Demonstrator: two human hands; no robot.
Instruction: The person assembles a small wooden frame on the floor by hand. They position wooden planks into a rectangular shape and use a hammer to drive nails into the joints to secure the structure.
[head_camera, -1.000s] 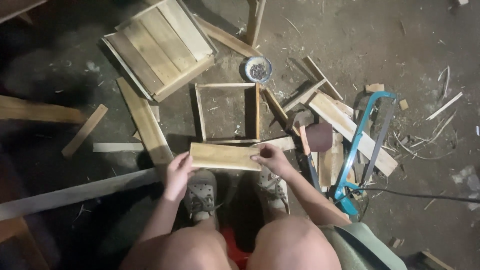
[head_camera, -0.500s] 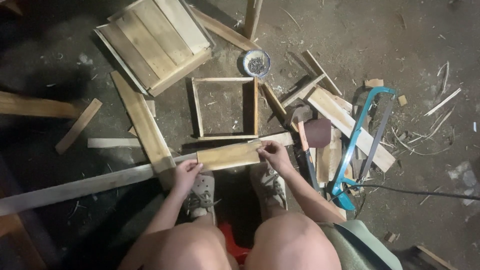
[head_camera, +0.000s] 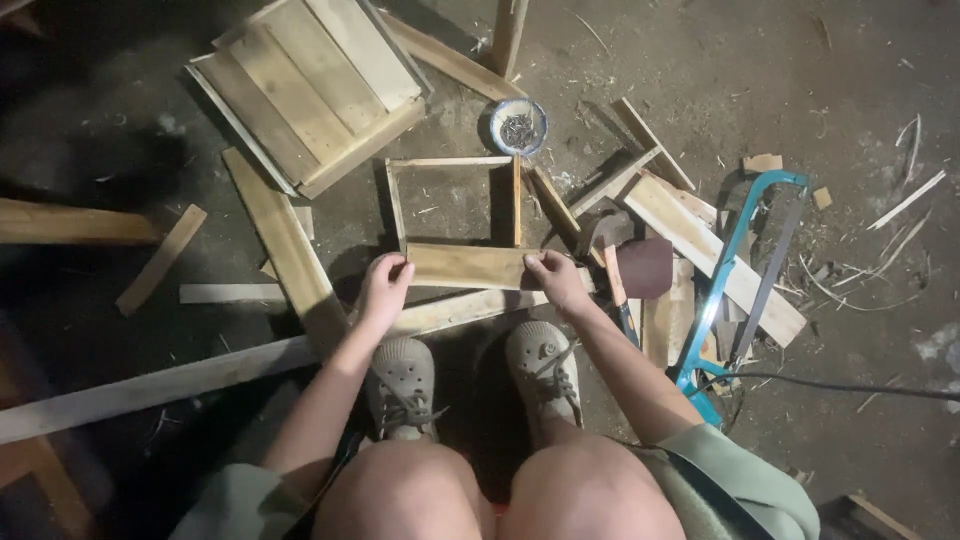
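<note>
I look down at a dirt floor between my knees and shoes. Both hands hold a short flat wooden plank (head_camera: 468, 266) by its ends: my left hand (head_camera: 383, 289) at the left end, my right hand (head_camera: 556, 277) at the right end. The plank lies across the near open side of a small three-sided wooden frame (head_camera: 452, 163) on the ground. A longer slat (head_camera: 470, 308) lies just under my hands, in front of my shoes.
A small bowl of nails (head_camera: 519, 127) sits beyond the frame. A slatted wooden panel (head_camera: 305, 85) lies at the upper left. A blue-framed hacksaw (head_camera: 740, 270), a hammer (head_camera: 612, 262), loose planks and offcuts lie right. A black cable (head_camera: 850, 388) crosses right.
The plank has moved away from me, from in front of my shoes up to the near side of the frame, and is level now. Both hands stay on its ends.
</note>
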